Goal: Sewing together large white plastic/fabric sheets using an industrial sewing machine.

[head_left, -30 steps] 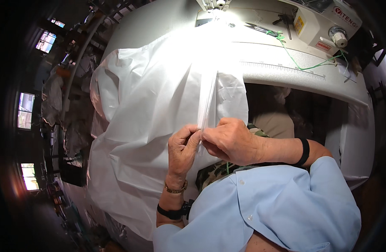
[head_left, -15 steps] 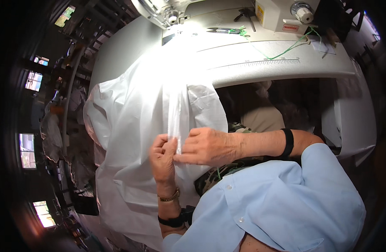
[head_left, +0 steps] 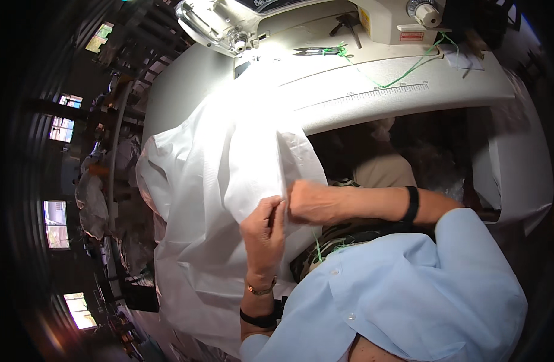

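Note:
A large sheet of white cloth [head_left: 195, 241] hangs from the sewing machine bed over the near edge and down across my lap. My left hand [head_left: 265, 232] pinches a folded edge of it between thumb and fingers. Just to the right, my right hand [head_left: 314, 202] is closed at the same edge, its fingertips partly hidden by the cloth and slightly blurred. The two hands are close together. The cloth's far end runs up under the sewing machine head [head_left: 219, 30], where bright lamplight washes out the detail.
On the grey-white machine table [head_left: 361, 99] lie thread snips [head_left: 319, 52] tied to a green string [head_left: 409, 75]. A dark hammer-like tool [head_left: 348, 27] rests behind them. The machine's handwheel-like knob [head_left: 426, 13] is at upper right. An open gap lies below the table's front edge.
The strip of cloth between my hands has been turned over into a smooth fold. My right hand has drawn slightly right, off my left fingers. The whole view has shifted a little.

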Available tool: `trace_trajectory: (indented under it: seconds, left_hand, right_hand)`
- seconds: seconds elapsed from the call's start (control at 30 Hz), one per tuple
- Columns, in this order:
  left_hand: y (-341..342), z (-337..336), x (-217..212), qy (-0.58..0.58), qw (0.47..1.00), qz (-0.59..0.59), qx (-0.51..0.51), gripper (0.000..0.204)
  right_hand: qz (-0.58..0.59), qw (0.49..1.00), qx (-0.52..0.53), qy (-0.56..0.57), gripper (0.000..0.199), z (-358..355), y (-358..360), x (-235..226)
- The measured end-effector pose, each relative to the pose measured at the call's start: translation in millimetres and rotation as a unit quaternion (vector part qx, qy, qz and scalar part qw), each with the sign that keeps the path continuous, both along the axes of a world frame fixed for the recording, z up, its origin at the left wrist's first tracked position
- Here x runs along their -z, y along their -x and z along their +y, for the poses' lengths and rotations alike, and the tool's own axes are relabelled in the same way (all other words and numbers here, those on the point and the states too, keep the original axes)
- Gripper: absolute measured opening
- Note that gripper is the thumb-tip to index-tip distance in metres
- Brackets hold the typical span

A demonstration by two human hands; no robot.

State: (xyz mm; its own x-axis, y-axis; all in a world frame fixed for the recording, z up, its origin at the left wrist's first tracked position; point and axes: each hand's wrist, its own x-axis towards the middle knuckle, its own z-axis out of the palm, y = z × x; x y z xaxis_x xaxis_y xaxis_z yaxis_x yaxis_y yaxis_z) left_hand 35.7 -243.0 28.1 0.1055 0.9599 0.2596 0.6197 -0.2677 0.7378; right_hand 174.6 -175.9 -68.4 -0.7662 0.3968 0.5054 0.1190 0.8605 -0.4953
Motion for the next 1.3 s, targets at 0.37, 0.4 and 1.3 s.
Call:
trace_trajectory:
  seconds: [0.37,0.4,1.3]
  left_hand:
    - [-21,5,25,-0.009,0.993,0.107,0.056,0.005]
    - [-21,5,24,-0.010,0.993,0.108,0.050,0.005]
    - [20,99,-31,-0.147,0.965,0.215,0.040,0.019]
  right_hand:
    - [0.058,0.908,0.273,0.313,0.026,-32,-56,-3]
    - [0.080,0.914,0.203,0.343,0.025,-34,-55,-6]
    - [-0.007,0.971,0.118,-0.210,0.009,84,-45,-64]
